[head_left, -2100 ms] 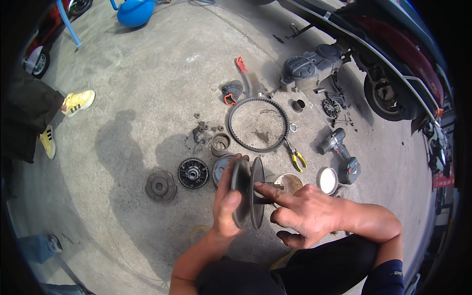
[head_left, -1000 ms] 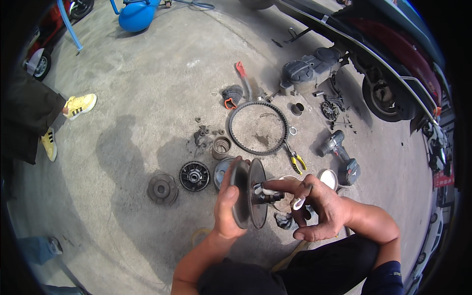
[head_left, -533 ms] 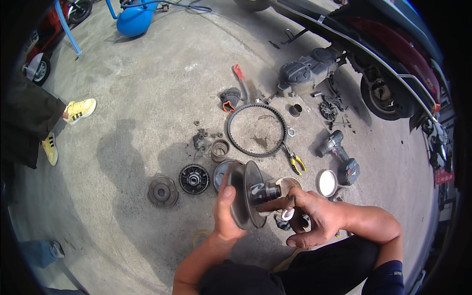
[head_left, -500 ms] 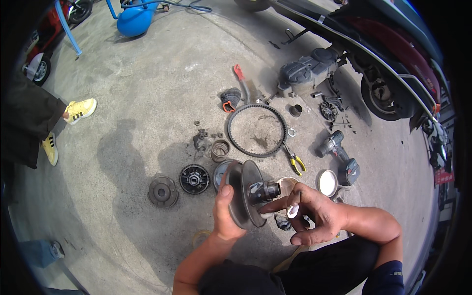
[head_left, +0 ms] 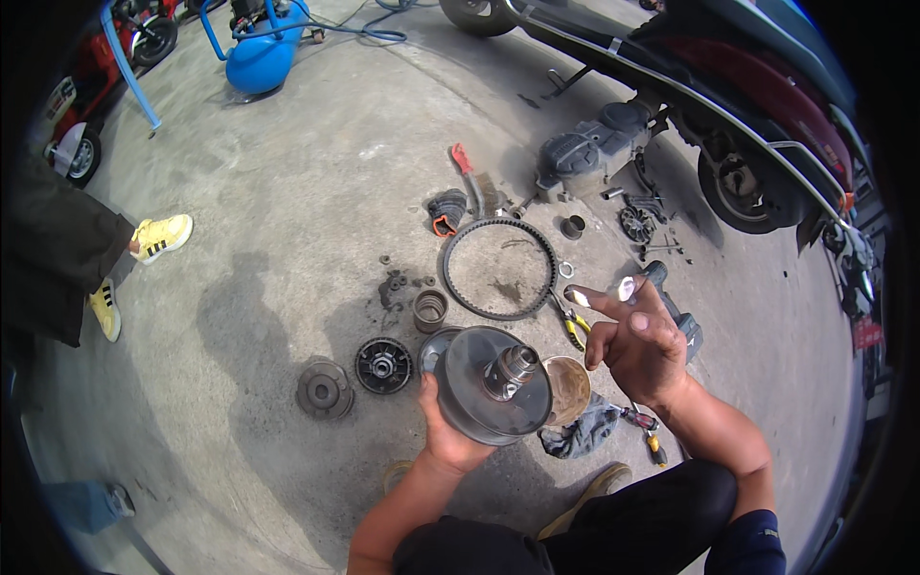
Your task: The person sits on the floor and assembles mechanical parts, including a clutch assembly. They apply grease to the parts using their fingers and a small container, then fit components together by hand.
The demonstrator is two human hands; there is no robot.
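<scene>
My left hand (head_left: pixel 448 436) grips a grey metal scooter pulley (head_left: pixel 460 379) by its lower left rim. The pulley's two discs face up and its central shaft hub (head_left: pixel 513 372) points up and to the right. My right hand (head_left: pixel 652 350) is raised to the right of the pulley, fingers apart, holding nothing. White paste (head_left: pixel 627 288) coats two of its fingertips. Just right of the pulley lies a round brownish dish (head_left: pixel 569 391), partly hidden. To its left are a ribbed black pulley half (head_left: pixel 383 365) and a round metal plate (head_left: pixel 324 389).
Beyond the pulley lie a drive belt (head_left: pixel 553 264), a coil spring (head_left: pixel 430 310) and yellow-handled pliers (head_left: pixel 577 332). A cordless drill (head_left: pixel 688 335) is partly behind my right hand. A rag (head_left: pixel 581 431) and screwdrivers (head_left: pixel 655 450) lie near my knee. A scooter (head_left: pixel 738 134) stands far right; a person's shoe (head_left: pixel 161 238) is left.
My right hand has moved up and right, away from the pulley hub, and its fingers have spread. The pulley has tilted so its disc faces upward more.
</scene>
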